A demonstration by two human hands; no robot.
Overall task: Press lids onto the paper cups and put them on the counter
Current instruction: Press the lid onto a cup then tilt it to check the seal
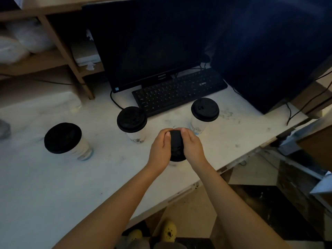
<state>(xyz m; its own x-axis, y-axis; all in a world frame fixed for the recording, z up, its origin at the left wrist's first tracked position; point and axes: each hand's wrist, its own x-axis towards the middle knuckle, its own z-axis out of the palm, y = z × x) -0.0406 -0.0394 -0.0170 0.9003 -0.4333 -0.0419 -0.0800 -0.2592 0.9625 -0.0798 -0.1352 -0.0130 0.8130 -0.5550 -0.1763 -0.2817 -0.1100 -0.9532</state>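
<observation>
Your left hand [160,150] and right hand [192,146] meet over one black lid [177,144], near the front edge of the white worktop [53,177]. Both hands wrap it from either side: the fingers curl over its far rim and the thumbs lie across its top, almost touching each other. Each hand is closed around the lid, with only the dark strip between your palms and the near rim showing. The cup [172,164] under it is almost wholly hidden; only a pale sliver shows below the rim, so you cannot tell how far the lid is seated.

Three more paper cups stand upright on the worktop, each already capped in black. The left cup [79,146] is well apart from your hands, out on the open surface. The middle cup [135,135] stands just beyond your left hand, near the keyboard's [179,90] front left corner. The right cup [198,125] stands just beyond your right hand, close to the keyboard's front edge. None of them touches another.

Behind the keyboard a dark monitor [152,42] rests on the worktop, with black cables trailing from it. A second dark panel [269,51] fills the right. Wooden shelves [45,60] on the left hold pale, blurred bundles. Below the worktop's edge, yellow shoes [169,230] show on the floor.
</observation>
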